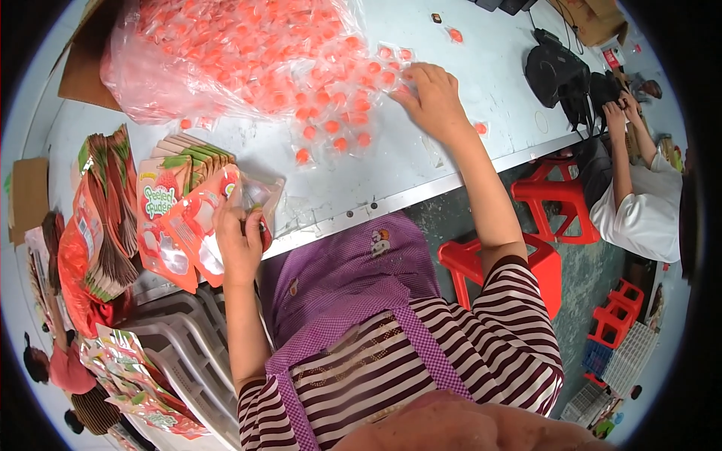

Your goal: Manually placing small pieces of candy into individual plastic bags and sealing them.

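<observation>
My left hand (239, 240) is closed on the top of a red printed pouch (199, 222), whose clear back stands away from its front at the table's edge. Something dark and red shows by that hand's fingers, too small to make out. Over the table, my right hand (436, 101) reaches to the right rim of a pile of wrapped red candies (338, 113). Its thumb and fingers curl around candies there, partly hiding them. The pile spills out of a large clear plastic bag (173, 94).
Fanned flat pouches (192, 154) and a thick stack of pouches (113, 218) lie left of my left hand. More pouches (143, 383) rest by grey plastic crates (184, 338). Red stools (545, 270) stand at right; a co-worker (639, 203) sits beyond, near a black bag (556, 71).
</observation>
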`<act>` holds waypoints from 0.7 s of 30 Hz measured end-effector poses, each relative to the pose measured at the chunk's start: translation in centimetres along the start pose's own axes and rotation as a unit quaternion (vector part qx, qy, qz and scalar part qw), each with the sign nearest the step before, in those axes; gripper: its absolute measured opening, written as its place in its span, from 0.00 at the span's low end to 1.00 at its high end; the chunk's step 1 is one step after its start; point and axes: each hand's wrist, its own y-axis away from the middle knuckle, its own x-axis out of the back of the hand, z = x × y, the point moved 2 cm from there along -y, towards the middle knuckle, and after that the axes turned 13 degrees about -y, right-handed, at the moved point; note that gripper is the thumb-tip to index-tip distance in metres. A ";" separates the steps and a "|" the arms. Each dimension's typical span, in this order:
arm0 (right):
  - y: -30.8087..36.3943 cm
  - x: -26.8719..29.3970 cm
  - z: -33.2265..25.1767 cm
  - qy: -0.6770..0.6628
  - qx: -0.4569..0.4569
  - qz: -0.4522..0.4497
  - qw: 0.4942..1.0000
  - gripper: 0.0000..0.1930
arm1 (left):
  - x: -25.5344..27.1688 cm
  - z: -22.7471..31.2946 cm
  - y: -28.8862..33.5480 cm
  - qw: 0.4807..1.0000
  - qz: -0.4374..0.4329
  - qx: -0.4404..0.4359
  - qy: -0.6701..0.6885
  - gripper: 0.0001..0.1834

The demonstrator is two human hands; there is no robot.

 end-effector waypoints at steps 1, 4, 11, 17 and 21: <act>0.0 0.0 0.2 0.001 -0.001 0.003 1.000 0.17 | 0.0 0.0 -0.1 1.000 0.001 -0.003 0.000 0.08; -0.1 -0.1 0.7 -0.032 -0.063 -0.047 0.996 0.13 | 0.1 0.1 0.0 1.000 -0.008 0.005 0.004 0.09; 0.6 1.6 1.0 -0.022 -0.036 -0.046 0.998 0.09 | 0.0 -0.2 0.1 1.000 -0.003 0.001 -0.004 0.09; -2.7 0.8 1.6 -0.030 0.029 0.017 0.999 0.09 | 0.2 0.1 0.0 1.000 -0.004 -0.005 -0.004 0.09; -4.1 -1.0 3.0 -0.041 0.027 -0.071 0.996 0.09 | 0.3 0.4 -0.1 1.000 -0.001 0.000 0.007 0.09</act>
